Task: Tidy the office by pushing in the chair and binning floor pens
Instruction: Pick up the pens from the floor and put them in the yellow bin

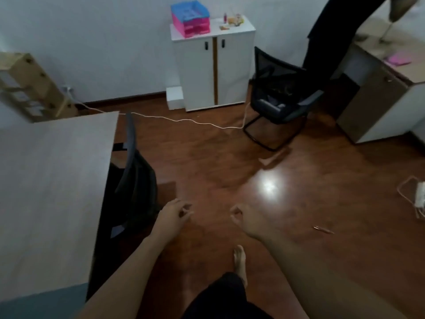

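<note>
Glossy brown wood floor (pixel 230 146) shows your left hand (pixel 174 217) and right hand (pixel 246 221) loosely curled, holding nothing, evidently because the black mesh chair (pixel 135 180) stands tucked against the grey desk (pixel 57 180) beside your left hand, while one thin reddish pen (pixel 323 230) lies unbinned, right of your right hand.

A black chair (pixel 134 171) with a thin curved back stands upright, tucked close against the edge of the table (pixel 53 180), its seat mostly hidden in shadow beneath the top. A slim reddish pen (pixel 323 230) lies flat on the brown wooden floor (pixel 207 139), well apart from the chair, off to the right, slightly angled.
</note>
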Demonstrator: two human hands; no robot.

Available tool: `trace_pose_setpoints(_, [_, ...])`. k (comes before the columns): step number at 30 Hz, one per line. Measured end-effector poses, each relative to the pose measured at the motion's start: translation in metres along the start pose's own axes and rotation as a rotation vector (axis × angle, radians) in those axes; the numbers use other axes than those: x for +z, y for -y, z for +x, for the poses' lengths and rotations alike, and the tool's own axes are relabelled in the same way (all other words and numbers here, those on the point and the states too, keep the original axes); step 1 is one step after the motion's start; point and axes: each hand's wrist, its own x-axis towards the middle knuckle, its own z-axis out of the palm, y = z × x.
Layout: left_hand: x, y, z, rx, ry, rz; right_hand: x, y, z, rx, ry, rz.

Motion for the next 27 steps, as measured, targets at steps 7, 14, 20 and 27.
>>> trace_pose_setpoints(7, [0.052, -0.096, 0.116, 0.185, 0.154, 0.008, -0.073, -0.092, -0.005, 0.223, -0.148, 0.032])
trace_pose_setpoints(14, [0.124, -0.184, 0.238, 0.386, 0.237, 0.023, -0.147, -0.189, -0.015, 0.476, -0.299, 0.149])
trace_pose_setpoints(20, [0.168, -0.269, 0.306, 0.519, 0.358, 0.014, -0.186, -0.264, -0.023, 0.685, -0.408, 0.247])
trace_pose_setpoints(27, [0.204, -0.367, 0.345, 0.676, 0.45, 0.072, -0.223, -0.325, -0.053, 0.785, -0.525, 0.309])
